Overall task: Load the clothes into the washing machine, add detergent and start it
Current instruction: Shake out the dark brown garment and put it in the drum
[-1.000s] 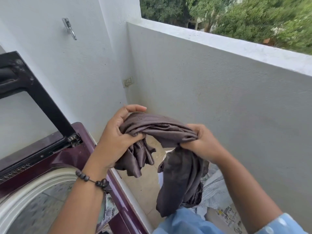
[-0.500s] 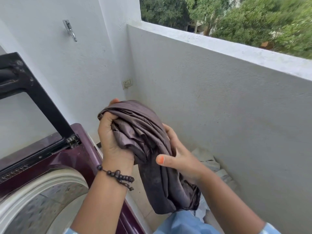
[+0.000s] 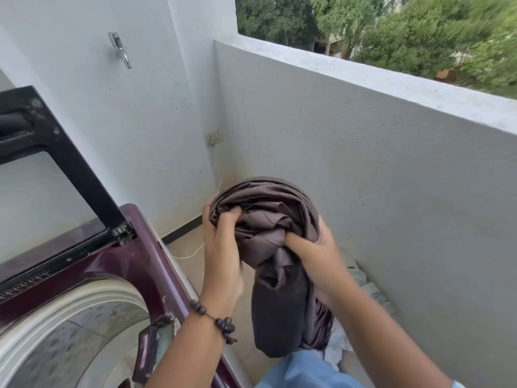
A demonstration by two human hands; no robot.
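A dark brown-grey cloth [image 3: 277, 228] is bunched in the air to the right of the washing machine. My left hand [image 3: 221, 247] grips its upper left folds, fingers curled into the fabric. My right hand [image 3: 316, 253] clutches the bundle from the right, and a long tail of cloth hangs below it. The maroon top-loading washing machine [image 3: 126, 261] stands at the lower left with its black lid [image 3: 50, 141] raised. Its white-rimmed drum opening [image 3: 70, 326] shows a steel drum.
A grey parapet wall [image 3: 363, 163] runs close on the right, with trees beyond. More pale clothes [image 3: 361, 287] lie on the floor by that wall. A white wall with a metal hook [image 3: 120, 49] and a socket [image 3: 214, 138] is behind the machine.
Both hands have gathered the spread cloth into a tighter bundle. My right hand has gone from open under the fabric to clutching it. The view has tilted down slightly.
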